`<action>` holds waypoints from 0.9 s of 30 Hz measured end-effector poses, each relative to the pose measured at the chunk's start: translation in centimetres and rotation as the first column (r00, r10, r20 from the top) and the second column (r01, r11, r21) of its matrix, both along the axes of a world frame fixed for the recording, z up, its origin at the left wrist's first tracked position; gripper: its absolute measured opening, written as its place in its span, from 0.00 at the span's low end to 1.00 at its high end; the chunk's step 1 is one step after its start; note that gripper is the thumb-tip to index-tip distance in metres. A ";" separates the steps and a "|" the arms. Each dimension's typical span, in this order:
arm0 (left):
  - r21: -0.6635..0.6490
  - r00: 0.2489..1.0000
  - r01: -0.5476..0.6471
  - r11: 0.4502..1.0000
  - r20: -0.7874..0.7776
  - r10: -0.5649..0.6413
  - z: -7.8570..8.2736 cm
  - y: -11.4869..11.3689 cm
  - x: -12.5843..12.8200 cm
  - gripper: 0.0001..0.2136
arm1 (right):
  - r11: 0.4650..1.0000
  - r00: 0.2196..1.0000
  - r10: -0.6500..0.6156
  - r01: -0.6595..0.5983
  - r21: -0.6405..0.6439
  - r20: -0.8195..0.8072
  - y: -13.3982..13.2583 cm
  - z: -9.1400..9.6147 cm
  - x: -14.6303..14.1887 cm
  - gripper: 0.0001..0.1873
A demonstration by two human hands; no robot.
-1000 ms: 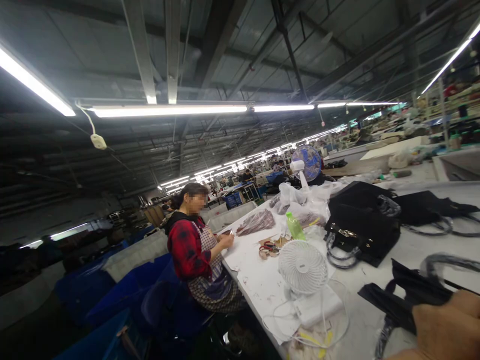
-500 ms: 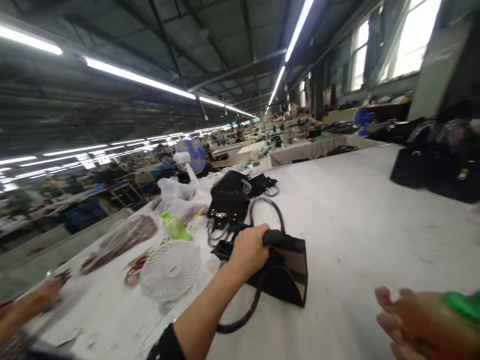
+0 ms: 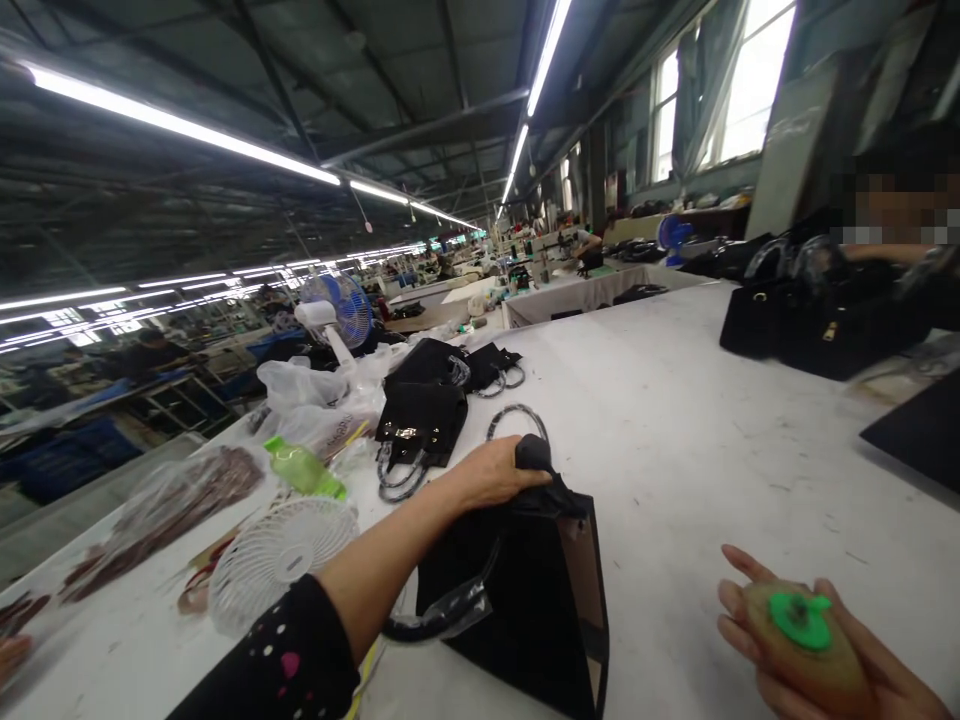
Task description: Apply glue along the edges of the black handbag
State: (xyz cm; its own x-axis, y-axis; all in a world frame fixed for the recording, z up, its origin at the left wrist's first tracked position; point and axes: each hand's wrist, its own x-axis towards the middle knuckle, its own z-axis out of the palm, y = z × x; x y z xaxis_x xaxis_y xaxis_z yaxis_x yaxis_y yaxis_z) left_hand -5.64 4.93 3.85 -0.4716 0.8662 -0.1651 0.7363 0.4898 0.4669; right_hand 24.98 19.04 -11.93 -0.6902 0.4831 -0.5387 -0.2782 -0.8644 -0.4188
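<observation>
My left hand (image 3: 491,477) grips the top edge of a black handbag (image 3: 525,600) that stands upright on the white table (image 3: 675,440). One wrapped handle (image 3: 442,620) hangs from its near side, and another handle (image 3: 517,415) loops behind the hand. At the lower right, my right hand (image 3: 810,655) holds a brownish rounded object with a green cap (image 3: 799,620), apart from the bag.
A white desk fan (image 3: 281,560), a green bottle (image 3: 304,468) and plastic bags (image 3: 315,395) lie to the left. More black handbags (image 3: 424,415) sit beyond, with a blue fan (image 3: 341,315). Another stack of bags (image 3: 817,310) and a person are at far right.
The view has swung right from a seated co-worker to the table. My left hand pulled the black handbag nearer and stood it upright. My right hand with the green-capped object came further into view.
</observation>
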 end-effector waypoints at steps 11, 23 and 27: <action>0.057 0.957 0.019 0.998 0.288 -0.034 -7.4 1.0 -1.0 0.21 | 0.997 0.989 -0.068 0.063 0.041 0.131 0.2 1.9 -0.4 0.30; -0.133 0.963 0.012 0.991 0.270 0.024 -12.5 0.8 -1.1 0.13 | 0.604 0.932 -0.041 -0.264 0.752 0.361 1.1 -2.3 -1.6 0.27; -0.169 0.960 0.024 0.985 0.279 0.025 -12.3 1.1 -1.0 0.13 | 0.444 0.880 -0.178 -0.327 0.834 0.440 1.7 -3.2 -3.3 0.26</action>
State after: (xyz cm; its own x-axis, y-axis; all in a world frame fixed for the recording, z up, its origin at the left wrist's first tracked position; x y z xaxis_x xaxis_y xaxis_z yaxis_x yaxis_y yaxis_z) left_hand -6.64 6.04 -8.43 -0.3858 0.8140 -0.4343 0.5882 0.5796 0.5640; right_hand 21.71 20.77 -15.08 -0.5801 0.8106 -0.0797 0.1820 0.0336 -0.9827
